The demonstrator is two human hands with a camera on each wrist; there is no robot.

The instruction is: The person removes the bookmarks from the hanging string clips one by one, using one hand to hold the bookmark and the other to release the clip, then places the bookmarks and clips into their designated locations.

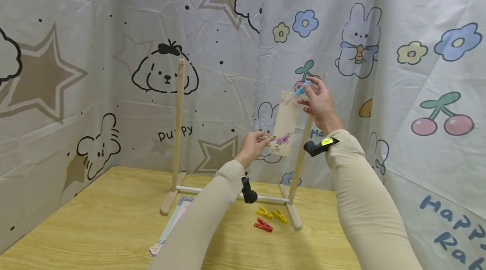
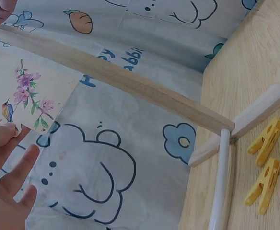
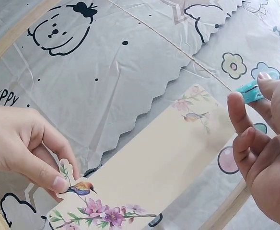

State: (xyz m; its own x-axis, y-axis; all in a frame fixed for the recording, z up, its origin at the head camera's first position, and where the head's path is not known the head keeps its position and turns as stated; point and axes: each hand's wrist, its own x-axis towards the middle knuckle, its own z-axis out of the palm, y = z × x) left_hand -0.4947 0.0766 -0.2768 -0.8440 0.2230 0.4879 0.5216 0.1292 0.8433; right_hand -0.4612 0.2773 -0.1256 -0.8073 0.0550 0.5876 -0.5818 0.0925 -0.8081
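A cream paper card (image 1: 284,120) with pink blossoms and a small bird hangs upright below a thin string (image 1: 239,76). My left hand (image 1: 252,147) pinches its lower left edge beside the bird, thumb on the front. Near the card's upper right corner, my right hand (image 1: 322,104) pinches a light blue clothespin (image 3: 249,91) between thumb and fingers. The clothespin is at the string in the right wrist view; whether its tips grip the card cannot be told. That corner lies partly behind the right fingers.
Wooden posts (image 1: 178,122) on feet carry the string, with a white rod (image 1: 271,198) low between them. On the table (image 1: 91,219) lie yellow clothespins (image 1: 264,212), a red clothespin (image 1: 263,225) and more paper cards (image 1: 172,223), partly behind the left sleeve. A printed curtain (image 1: 235,21) hangs behind.
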